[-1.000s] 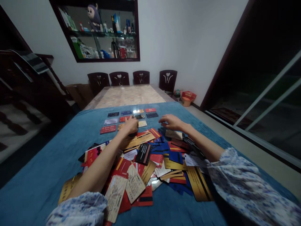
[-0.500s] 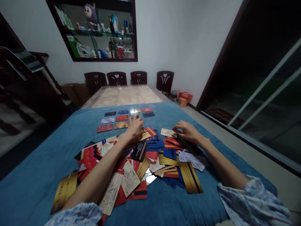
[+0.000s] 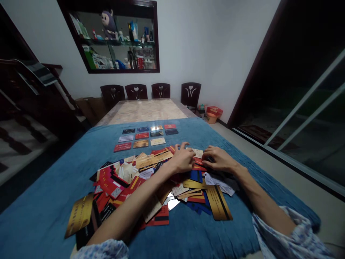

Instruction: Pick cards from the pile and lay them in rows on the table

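Observation:
A loose pile of plastic cards [image 3: 151,180] in red, gold, blue and black lies on a blue cloth [image 3: 54,187]. Both my hands meet at the pile's far right edge over a cream card [image 3: 198,153]. My left hand [image 3: 183,159] reaches across the pile, thumb raised and fingertips closed on the card's left end. The curled fingers of my right hand [image 3: 219,159] pinch its right end. Beyond the pile, three short rows of cards [image 3: 145,136] lie flat and evenly spaced.
The cloth covers the near part of a long table; its bare marble top [image 3: 147,109] continues to several dark chairs [image 3: 161,90] at the wall. A wall cabinet [image 3: 115,36] hangs above. A glass door [image 3: 309,108] is at the right, stairs [image 3: 32,93] at the left.
My left hand left the laid-out rows and swung right to the cream card. My right hand, holding that card, stayed at the pile's edge. A cream card now lies in the near row.

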Tool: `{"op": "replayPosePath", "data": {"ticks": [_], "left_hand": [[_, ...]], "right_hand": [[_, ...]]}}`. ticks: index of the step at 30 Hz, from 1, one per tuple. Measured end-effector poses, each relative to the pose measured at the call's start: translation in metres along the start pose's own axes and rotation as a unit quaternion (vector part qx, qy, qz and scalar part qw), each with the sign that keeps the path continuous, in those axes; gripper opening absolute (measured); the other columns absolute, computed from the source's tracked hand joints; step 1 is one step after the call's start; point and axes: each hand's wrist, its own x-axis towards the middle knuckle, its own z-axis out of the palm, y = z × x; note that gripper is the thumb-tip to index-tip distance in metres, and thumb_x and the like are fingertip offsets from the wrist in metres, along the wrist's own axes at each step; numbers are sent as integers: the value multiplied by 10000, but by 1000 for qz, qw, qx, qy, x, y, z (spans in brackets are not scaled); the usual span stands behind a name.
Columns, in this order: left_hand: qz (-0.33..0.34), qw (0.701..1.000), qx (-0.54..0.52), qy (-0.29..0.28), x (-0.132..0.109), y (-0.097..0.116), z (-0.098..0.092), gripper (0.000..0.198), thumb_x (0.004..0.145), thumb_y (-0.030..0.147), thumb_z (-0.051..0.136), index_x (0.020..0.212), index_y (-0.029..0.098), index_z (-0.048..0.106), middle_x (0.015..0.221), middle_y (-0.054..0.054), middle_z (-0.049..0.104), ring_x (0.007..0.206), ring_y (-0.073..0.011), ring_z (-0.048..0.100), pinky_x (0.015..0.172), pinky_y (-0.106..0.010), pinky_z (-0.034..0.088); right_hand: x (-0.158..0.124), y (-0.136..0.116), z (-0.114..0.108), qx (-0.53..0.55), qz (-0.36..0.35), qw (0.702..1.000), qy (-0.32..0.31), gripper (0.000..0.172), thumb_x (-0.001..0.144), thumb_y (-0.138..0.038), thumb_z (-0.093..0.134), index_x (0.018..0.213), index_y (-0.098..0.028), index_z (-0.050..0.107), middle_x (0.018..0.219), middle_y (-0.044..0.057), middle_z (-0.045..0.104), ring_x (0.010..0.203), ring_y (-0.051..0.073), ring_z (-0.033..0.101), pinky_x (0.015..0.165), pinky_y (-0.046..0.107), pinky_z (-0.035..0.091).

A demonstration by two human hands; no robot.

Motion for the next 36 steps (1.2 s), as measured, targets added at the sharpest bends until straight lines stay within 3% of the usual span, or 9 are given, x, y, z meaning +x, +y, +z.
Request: {"op": "replayPosePath", "data": {"ticks": [6, 12, 20, 28, 36], "left_hand": [[13, 998, 18, -65, 2, 15, 13, 275, 879, 203, 499, 1098, 176, 664, 1292, -135, 638, 1413, -366, 315, 1077, -688, 268], [2, 995, 26, -99, 2, 18, 9, 246, 881, 250, 529, 1062, 164, 672, 1294, -144, 625, 1421, -379, 304, 1090, -703, 263], [-27, 994, 29, -98, 0, 15, 6, 337, 882, 308, 566, 1185, 169, 614, 1307, -149, 597, 1337, -345, 392, 1083, -688, 312], [-35, 993, 45, -102, 2, 11, 6, 275, 896, 363, 562, 1036, 183, 715, 1242, -136, 600, 1266, -345, 428, 1061, -660, 352], [41, 991, 98, -79, -2, 10, 5, 307, 961, 316, 482, 1006, 152, 737, 1217, -176, 656, 1286, -349, 425, 1015, -593, 389]], "right_hand": [[1, -10, -2, -32, 0, 999, -38, 163, 852, -303, 600, 845, -197, 724, 867, 86, 708, 844, 229, 562, 720, 338, 378], [1, -14, -2, -4, -8, 999, -41, 180, 837, -323, 632, 914, -194, 731, 959, 97, 714, 886, 243, 583, 781, 358, 413], [2, -14, -2, 29, -6, 999, -42, 262, 848, -397, 644, 1006, -207, 730, 1012, 101, 706, 920, 248, 581, 814, 369, 434], [0, -8, 4, 67, -6, 997, -40, 383, 876, -528, 607, 1045, -212, 740, 1000, 115, 694, 924, 256, 585, 821, 383, 440], [0, -10, -1, 74, -5, 996, -52, 407, 837, -537, 665, 1037, -195, 757, 996, 116, 703, 944, 263, 580, 845, 393, 435]]}}
